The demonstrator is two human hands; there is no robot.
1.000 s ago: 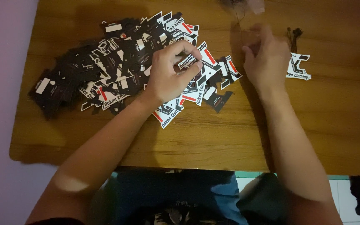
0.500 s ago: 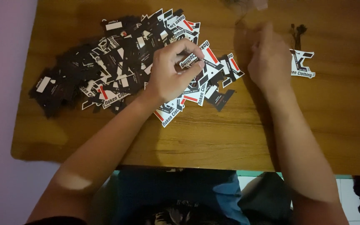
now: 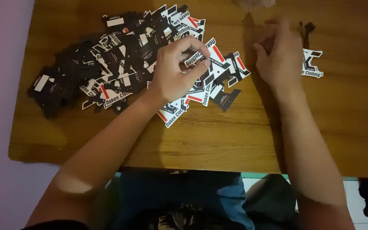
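A big heap of black, white and red card tags (image 3: 120, 64) is spread over the left and middle of a wooden table (image 3: 235, 136). My left hand (image 3: 173, 74) rests on the heap's right side and pinches one tag (image 3: 194, 57) between thumb and fingers. My right hand (image 3: 280, 55) hovers over the table to the right, fingers loosely curled; I cannot tell if anything is in it. One tag (image 3: 311, 64) lies apart just right of that hand, below a small bundle of dark strings (image 3: 306, 30).
The table's front edge runs just above my lap. A lilac wall or floor (image 3: 1, 106) lies to the left. A crumpled clear wrapper (image 3: 252, 5) sits at the table's far edge.
My right hand has shifted slightly up and away from the separate tag. My left hand stays on the heap, still pinching the tag.
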